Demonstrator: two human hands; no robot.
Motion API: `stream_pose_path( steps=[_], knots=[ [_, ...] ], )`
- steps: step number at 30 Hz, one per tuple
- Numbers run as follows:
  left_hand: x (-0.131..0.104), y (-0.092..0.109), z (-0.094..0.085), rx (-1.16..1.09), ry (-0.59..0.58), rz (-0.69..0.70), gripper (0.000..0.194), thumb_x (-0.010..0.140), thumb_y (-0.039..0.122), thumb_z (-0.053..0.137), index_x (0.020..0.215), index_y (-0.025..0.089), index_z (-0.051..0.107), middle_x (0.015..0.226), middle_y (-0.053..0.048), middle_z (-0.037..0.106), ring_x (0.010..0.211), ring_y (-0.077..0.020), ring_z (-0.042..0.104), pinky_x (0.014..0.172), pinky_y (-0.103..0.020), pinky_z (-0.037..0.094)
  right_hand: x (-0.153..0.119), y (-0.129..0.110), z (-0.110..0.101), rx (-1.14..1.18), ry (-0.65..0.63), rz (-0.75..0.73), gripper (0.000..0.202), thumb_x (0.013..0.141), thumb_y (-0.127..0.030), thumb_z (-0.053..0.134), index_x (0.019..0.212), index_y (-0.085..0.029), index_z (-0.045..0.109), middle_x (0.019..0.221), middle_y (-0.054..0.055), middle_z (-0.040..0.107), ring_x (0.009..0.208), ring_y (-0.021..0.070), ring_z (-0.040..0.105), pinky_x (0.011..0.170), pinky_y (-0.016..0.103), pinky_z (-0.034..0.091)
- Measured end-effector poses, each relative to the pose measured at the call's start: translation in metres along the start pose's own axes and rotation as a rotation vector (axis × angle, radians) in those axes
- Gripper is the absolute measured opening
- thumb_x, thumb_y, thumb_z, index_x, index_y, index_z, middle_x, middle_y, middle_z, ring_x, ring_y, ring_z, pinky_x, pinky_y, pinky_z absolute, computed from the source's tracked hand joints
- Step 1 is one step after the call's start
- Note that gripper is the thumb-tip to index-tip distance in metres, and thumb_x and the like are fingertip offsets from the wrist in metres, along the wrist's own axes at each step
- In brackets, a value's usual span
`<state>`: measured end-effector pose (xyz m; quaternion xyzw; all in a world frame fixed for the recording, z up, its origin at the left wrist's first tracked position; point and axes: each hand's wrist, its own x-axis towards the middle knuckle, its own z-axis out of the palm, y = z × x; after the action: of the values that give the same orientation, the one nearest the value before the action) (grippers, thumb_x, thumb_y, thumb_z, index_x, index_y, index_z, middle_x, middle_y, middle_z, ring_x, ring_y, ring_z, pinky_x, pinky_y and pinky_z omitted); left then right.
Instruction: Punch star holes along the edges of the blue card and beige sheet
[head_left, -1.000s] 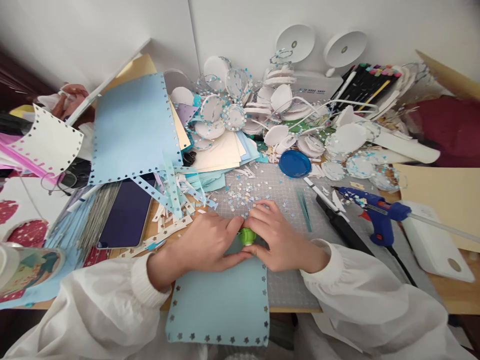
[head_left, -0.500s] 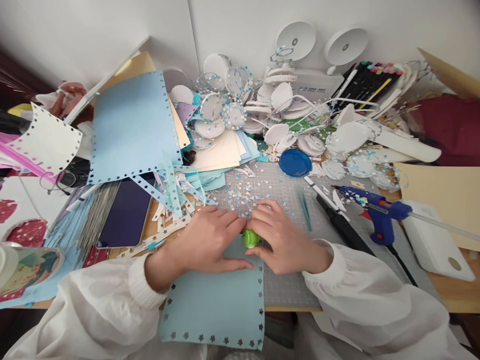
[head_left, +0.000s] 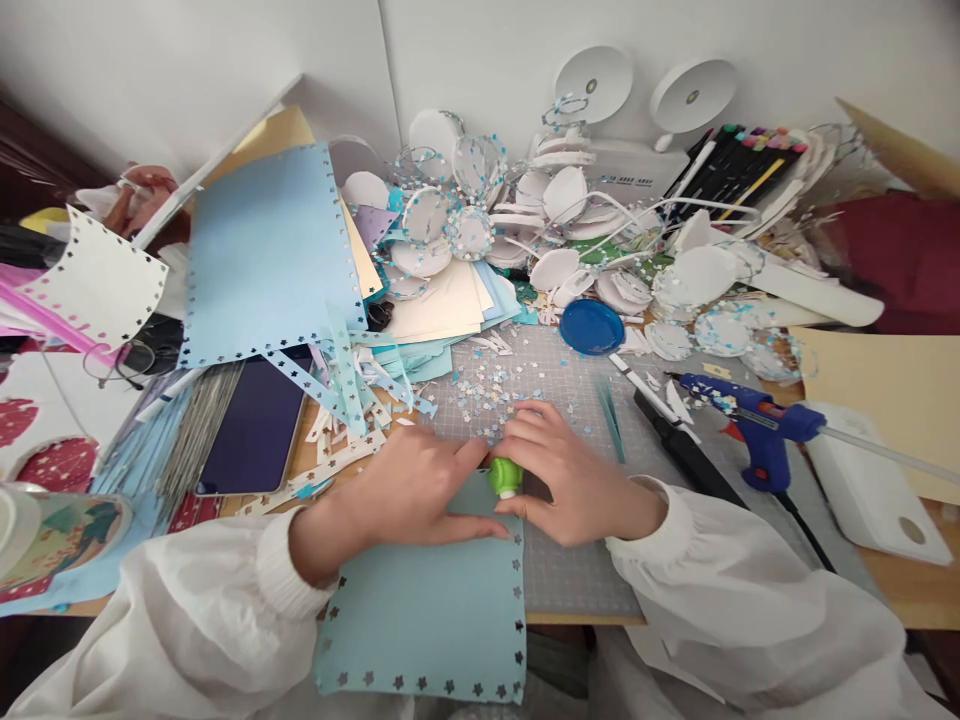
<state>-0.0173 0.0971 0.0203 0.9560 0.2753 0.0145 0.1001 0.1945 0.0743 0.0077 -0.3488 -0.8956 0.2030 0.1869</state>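
I have my right hand (head_left: 574, 490) closed around a small, bright green plastic tool with rounded body (head_left: 505, 477); its grip keeps the tool between the thumb and the bent fingers. This tool is at the upper right part of a pale blue paper sheet with flower-shaped holes along its edges (head_left: 427, 610). My left hand (head_left: 409, 490) lies palm down over the upper part of this sheet, and its grip is open: the thumb and the forefinger are spread apart, with the forefinger's tip just beside the tool. The other left fingers are hidden. The sheet lies partly over a grey cutting mat with grid lines (head_left: 581, 585) and passes beyond the front edge of the wooden worktop (head_left: 915, 597). Beyond the hands I see many tiny blue and white paper pieces (head_left: 487, 393), scattered on the mat. To the right of them are thin teal tweezers (head_left: 610, 420), a round blue lid-like disc (head_left: 592, 327) and a blue glue gun (head_left: 761, 425). On the left side lies a dark blue phone (head_left: 255, 430).
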Motion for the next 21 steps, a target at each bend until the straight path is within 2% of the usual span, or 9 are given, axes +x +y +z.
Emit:
stream_pose_path(
  steps=[7,21],
  knots=[
    [-0.0016,-0.0015,0.0017,0.034,0.048,0.025,0.061,0.083,0.073,0.036,0.094,0.016,0.054,0.062,-0.002,0.063,0.055,-0.0225,0.061,0.053,-0.031,0.038,0.0007,-0.0014,0.0002,-0.062,0.026,-0.027,0.014,0.084,-0.029,0.057,0.085,-0.016,0.054,0.078,0.004,0.05,0.079,0.0209,0.044,0.092,0.048,0.034],
    [-0.0008,-0.0025,0.0036,0.052,0.067,0.037,0.064,0.084,0.073,0.035,0.096,0.013,0.055,0.059,-0.003,0.061,0.051,-0.022,0.058,0.052,-0.032,0.037,0.0017,-0.0014,0.0034,-0.051,0.019,-0.023,0.016,0.085,-0.031,0.057,0.089,-0.016,0.054,0.081,0.005,0.05,0.082,0.0221,0.043,0.089,0.047,0.036]
  ],
)
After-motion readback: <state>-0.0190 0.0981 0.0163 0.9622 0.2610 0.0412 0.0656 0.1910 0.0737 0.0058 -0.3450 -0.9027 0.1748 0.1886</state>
